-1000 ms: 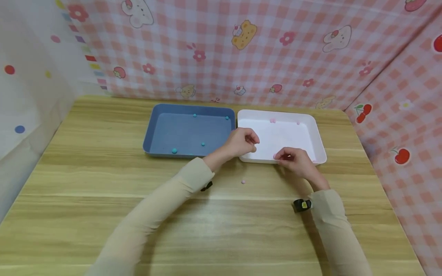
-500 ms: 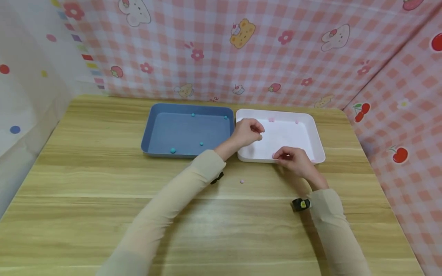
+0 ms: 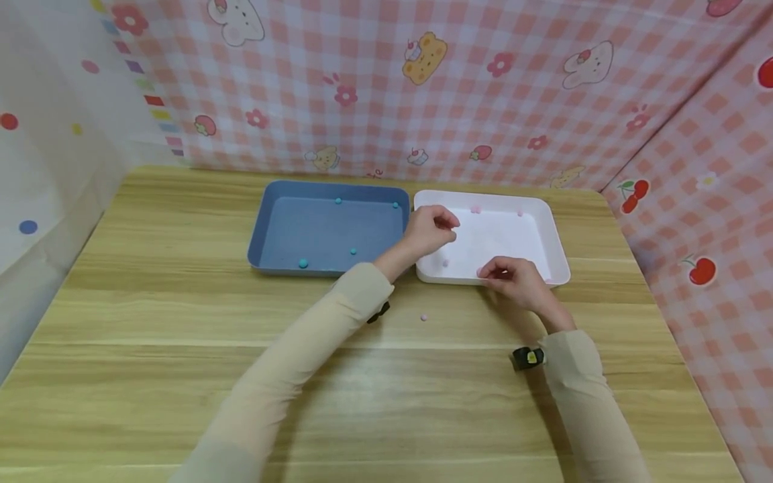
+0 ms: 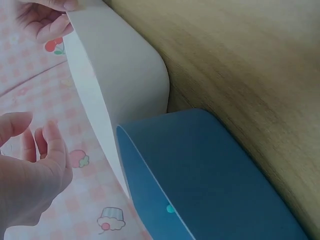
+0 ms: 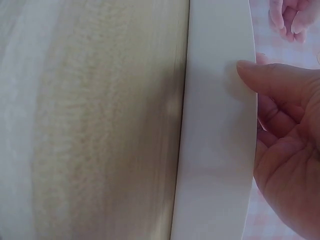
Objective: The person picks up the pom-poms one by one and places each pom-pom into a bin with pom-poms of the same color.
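Note:
In the head view my left hand [image 3: 430, 229] hangs over the left end of the white tray [image 3: 558, 245]. Its thumb and fingertips stand apart in the left wrist view, with nothing between them. Below it a small pink ball [image 3: 445, 263] lies in the tray. My right hand [image 3: 513, 278] grips the tray's near rim, thumb on the outer wall [image 5: 217, 125] and fingers inside. Right by those fingertips shows another pink ball [image 3: 480, 272]. More pink balls [image 3: 476, 209] lie along the far side of the tray.
Left of the white tray stands a blue tray [image 3: 256, 248] holding several teal balls [image 3: 303, 263]. One pink ball [image 3: 424, 317] lies on the wooden table [image 3: 386, 402] in front of the trays. Behind hangs a pink checked cloth [image 3: 290, 80].
My left hand has moved right and farther over the white tray, then stopped. A pink ball now shows in the tray beneath it. My right hand keeps its hold on the rim.

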Demonstrator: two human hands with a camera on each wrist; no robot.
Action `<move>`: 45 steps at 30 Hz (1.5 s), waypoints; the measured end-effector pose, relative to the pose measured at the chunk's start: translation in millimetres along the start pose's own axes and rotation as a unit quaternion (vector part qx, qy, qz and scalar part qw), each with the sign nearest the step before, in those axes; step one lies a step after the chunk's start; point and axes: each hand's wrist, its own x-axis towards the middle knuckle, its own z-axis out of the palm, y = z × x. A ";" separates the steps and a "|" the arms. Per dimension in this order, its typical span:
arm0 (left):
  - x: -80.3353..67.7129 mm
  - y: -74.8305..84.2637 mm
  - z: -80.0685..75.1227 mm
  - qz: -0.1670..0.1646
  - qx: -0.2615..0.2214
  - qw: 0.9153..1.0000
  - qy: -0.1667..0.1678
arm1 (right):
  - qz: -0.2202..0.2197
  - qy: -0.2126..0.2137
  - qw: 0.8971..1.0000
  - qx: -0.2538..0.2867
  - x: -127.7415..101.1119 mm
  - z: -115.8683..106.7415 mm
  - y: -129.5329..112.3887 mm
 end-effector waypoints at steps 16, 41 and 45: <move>-42.1 -13.2 -1.3 0.042 -0.038 0.998 -0.041 | 0.000 -0.001 1.000 -0.012 -0.1 -0.4 -3.9; -92.6 -37.7 13.7 0.054 0.065 0.980 -0.181 | 0.004 0.000 1.000 -0.004 6.0 5.4 38.1; -92.9 -40.3 14.9 0.051 0.074 0.978 -0.191 | 0.007 0.000 1.000 -0.001 5.4 5.4 38.2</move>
